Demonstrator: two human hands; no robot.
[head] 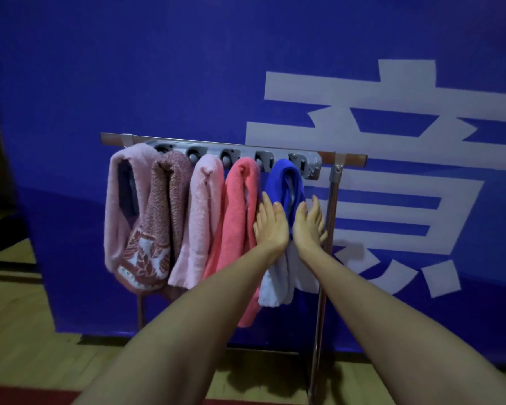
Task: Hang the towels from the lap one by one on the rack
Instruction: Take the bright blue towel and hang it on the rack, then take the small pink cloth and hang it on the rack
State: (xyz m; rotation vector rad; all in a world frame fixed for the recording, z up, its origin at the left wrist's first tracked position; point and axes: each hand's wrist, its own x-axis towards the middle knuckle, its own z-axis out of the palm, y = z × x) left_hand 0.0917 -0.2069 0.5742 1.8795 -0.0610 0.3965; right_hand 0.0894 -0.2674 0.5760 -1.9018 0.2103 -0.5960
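A metal rack [333, 182] carries a grey hook strip [311, 166] along its top bar. Several towels hang from the strip: pale pink [114, 206], patterned dusty red [158, 217], light pink [202, 217], coral [237, 223], and at the right end a blue and white towel [284, 182]. My left hand [270, 226] and my right hand [308, 226] are both at the blue and white towel, fingers straight, one against each side of its hanging part. Its white lower end [275, 285] drops below my wrists. No lap is in view.
A blue wall panel with large white characters [392, 141] stands close behind the rack. Wooden floor [27, 331] lies below, with a red strip at the bottom edge. The rack's right upright [322, 302] runs down beside my right forearm.
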